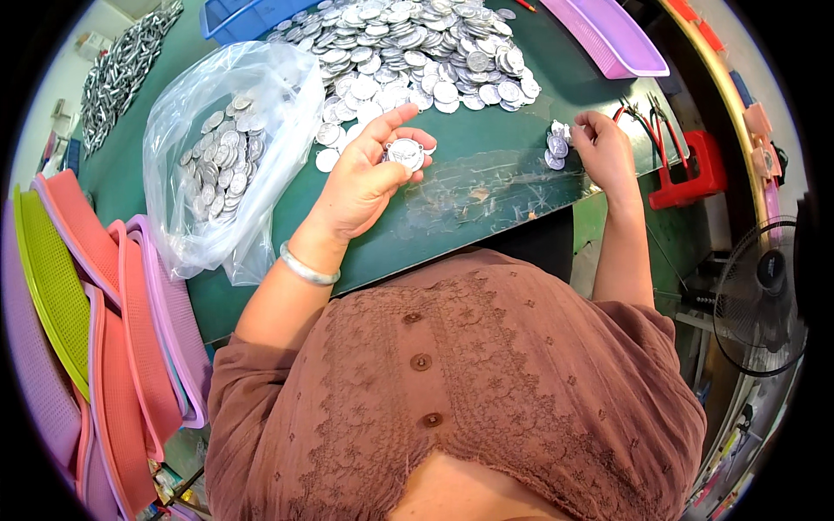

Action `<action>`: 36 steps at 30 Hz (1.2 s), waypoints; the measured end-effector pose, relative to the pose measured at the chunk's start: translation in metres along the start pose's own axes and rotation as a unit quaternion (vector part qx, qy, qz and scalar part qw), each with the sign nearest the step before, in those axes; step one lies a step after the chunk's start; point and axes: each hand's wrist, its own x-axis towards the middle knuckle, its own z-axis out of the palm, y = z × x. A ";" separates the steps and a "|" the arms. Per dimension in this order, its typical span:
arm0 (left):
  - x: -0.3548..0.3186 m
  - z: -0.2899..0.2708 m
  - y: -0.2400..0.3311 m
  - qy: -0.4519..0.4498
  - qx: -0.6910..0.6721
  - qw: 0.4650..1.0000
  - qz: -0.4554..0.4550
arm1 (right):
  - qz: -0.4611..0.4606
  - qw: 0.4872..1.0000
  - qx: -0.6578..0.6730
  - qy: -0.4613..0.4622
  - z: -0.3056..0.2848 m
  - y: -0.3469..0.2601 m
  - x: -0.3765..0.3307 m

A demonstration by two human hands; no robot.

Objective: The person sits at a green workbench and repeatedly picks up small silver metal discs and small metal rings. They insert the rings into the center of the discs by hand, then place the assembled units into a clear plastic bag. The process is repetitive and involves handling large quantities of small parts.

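Observation:
My left hand (369, 174) is raised over the green table, its thumb pressing a round silver medallion (406, 154) against the fingers. A small loop juts from the disc's edge, and whether more discs lie under it I cannot tell. At the table's right edge, my right hand (599, 148) pinches a small silver piece (563, 130), partly hidden by the fingers. Just beside those fingertips lie a few silver medallions (554, 154). Beyond my left hand spreads a big heap of similar discs (417, 43). Left of that hand, a clear plastic bag (291, 95) holds many more.
A blue tray (252, 22) and a purple basket (617, 39) stand at the back. Red-handled pliers (665, 130) lie at right, near a red stool (691, 174). Slim metal parts (126, 74) are piled far left. Stacked coloured baskets (104, 347) crowd the left; a fan (764, 295) stands right.

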 end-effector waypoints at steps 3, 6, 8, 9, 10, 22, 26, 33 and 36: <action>0.000 -0.001 -0.003 -0.009 0.016 1.000 0.019 | -0.060 0.996 0.060 0.024 0.005 -0.015 -0.002; -0.001 0.001 -0.003 -0.008 0.011 1.000 0.025 | -0.094 0.980 0.176 -0.022 0.015 -0.040 -0.008; 0.000 0.001 -0.003 -0.009 -0.025 1.000 0.016 | -0.105 0.960 0.248 -0.078 0.023 -0.059 -0.015; 0.000 0.000 -0.003 -0.008 -0.044 0.999 0.012 | -0.113 0.948 0.276 -0.111 0.028 -0.069 -0.019; 0.000 -0.001 -0.002 -0.009 -0.057 0.998 0.000 | -0.124 0.937 0.297 -0.139 0.027 -0.083 -0.023; 0.004 -0.014 -0.001 -0.070 -0.258 0.963 -0.033 | -0.168 0.886 0.389 -0.189 0.044 -0.121 -0.032; 0.004 -0.017 0.001 -0.094 -0.319 0.942 -0.040 | -0.203 0.893 0.361 -0.175 0.044 -0.120 -0.032; 0.005 -0.019 0.002 -0.088 -0.344 0.934 -0.038 | -0.215 0.894 0.356 -0.165 0.042 -0.119 -0.033; 0.005 -0.018 0.000 -0.081 -0.303 0.949 -0.027 | -0.201 0.892 0.373 -0.158 0.042 -0.120 -0.035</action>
